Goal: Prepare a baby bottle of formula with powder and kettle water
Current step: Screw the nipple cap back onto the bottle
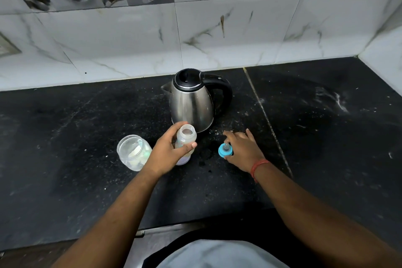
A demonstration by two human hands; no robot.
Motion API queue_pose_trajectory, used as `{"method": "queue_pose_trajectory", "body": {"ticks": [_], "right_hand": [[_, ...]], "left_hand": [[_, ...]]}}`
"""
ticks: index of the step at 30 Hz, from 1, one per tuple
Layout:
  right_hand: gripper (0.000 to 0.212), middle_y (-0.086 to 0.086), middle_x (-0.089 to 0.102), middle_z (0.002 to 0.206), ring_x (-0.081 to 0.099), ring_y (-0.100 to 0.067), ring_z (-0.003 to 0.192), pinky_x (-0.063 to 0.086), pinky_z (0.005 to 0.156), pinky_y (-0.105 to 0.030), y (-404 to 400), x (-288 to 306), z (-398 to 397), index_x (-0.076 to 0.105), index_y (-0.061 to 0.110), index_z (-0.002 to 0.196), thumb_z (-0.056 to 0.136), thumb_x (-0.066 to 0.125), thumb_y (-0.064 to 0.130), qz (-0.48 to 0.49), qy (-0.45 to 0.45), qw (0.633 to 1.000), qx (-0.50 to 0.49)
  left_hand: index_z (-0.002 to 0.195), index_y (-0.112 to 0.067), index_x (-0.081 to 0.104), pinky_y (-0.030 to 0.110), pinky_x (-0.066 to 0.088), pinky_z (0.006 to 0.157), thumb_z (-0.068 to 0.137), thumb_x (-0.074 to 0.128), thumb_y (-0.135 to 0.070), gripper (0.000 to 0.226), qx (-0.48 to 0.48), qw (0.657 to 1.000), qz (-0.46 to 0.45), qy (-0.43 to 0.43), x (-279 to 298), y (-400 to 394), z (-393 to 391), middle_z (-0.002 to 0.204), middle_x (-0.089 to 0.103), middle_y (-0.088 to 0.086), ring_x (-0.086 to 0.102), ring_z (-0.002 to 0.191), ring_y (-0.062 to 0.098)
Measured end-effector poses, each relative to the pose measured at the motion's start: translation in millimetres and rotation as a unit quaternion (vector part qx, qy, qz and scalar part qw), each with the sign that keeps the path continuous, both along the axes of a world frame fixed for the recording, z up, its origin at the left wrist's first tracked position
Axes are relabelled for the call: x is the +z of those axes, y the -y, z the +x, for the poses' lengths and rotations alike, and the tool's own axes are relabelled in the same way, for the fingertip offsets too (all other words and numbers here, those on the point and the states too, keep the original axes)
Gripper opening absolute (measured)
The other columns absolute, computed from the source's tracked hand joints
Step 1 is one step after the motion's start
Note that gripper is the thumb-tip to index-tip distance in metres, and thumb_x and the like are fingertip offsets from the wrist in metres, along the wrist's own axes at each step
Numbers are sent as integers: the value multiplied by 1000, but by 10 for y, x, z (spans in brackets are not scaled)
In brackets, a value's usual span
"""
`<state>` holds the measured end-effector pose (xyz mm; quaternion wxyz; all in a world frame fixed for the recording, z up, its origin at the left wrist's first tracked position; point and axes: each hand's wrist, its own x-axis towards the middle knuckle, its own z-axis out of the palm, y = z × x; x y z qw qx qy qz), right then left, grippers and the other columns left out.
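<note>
An open clear baby bottle [186, 137] stands on the black counter [87, 137], and my left hand [168, 151] grips it around the neck. The blue teat cap [225, 149] sits on the counter just right of the bottle. My right hand [241, 150] lies over its right side, fingers touching it; whether they grasp it I cannot tell. A steel kettle [191, 100] with a black lid and handle stands behind both hands. An open clear jar [133, 152] with white powder inside stands left of my left hand.
A marble-tiled wall [195, 28] runs along the back and turns at the right corner. White powder smears mark the counter at the right [339, 100]. The counter's front edge lies near my body, with a drawer handle [140, 233] below it.
</note>
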<state>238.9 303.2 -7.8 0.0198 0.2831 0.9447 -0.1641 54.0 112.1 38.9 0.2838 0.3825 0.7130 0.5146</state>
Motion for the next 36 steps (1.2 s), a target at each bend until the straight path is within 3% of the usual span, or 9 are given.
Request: {"method": "queue_pose_trajectory", "body": {"ticks": [6,9,11,18,21,25,32,36], "right_hand": [[76,13,60,111,54,-13,118,10,128,-39,4,56,-65,43,21,144,79,81,29,-30,-106,994,-18],[78,11,59,114,57,-14,113,39,113,-35,61,178,-131,41,21,144,78,82,25,-112,-145,983,-28],[77,13,57,113,59,-12,109,48,100,-32,118,311,-183,40,23,143,78,82,22,-160,-188,968,-50],[78,5,58,117,60,-7,111,49,98,-23,275,925,-471,38,23,140,77,82,12,-227,-309,923,-18],[80,6,60,119,60,-4,113,47,99,-19,327,1141,-574,36,23,142,78,82,10,-225,-308,924,17],[82,5,61,121,61,-7,114,49,104,-27,367,1277,-670,34,22,145,78,79,10,-213,-255,941,66],[82,6,63,120,62,-9,112,51,103,-34,451,1290,-737,33,24,145,78,78,12,-186,-233,951,83],[82,6,65,123,62,-9,114,49,105,-32,458,1328,-750,33,24,146,79,78,11,-189,-220,953,91]], "left_hand": [[129,-33,62,37,52,106,79,84,-33,54,-1,1000,2,25,-23,13,-19,119,71,-12,66,113,8],[126,-30,64,37,53,106,84,84,-21,47,0,999,5,34,-19,8,-27,117,72,-9,66,110,7],[126,-29,64,36,53,104,85,84,-20,46,0,999,9,38,-7,6,-34,117,72,-7,66,111,10],[126,-24,64,29,52,101,84,84,-15,48,-6,999,22,38,92,-20,-26,118,72,-5,66,113,13],[129,-23,63,29,53,101,84,84,-9,52,-4,998,29,55,124,-35,-17,121,72,-2,67,115,17],[128,-29,63,33,54,101,84,85,-13,52,-6,998,30,48,164,-57,-29,120,72,-4,68,114,17],[132,-26,62,23,53,97,84,84,-12,55,10,999,26,37,234,-69,-28,119,73,-11,68,112,6],[128,-34,63,24,54,96,83,85,-12,54,8,1000,23,19,265,-45,-55,118,74,-11,68,111,6]]}}
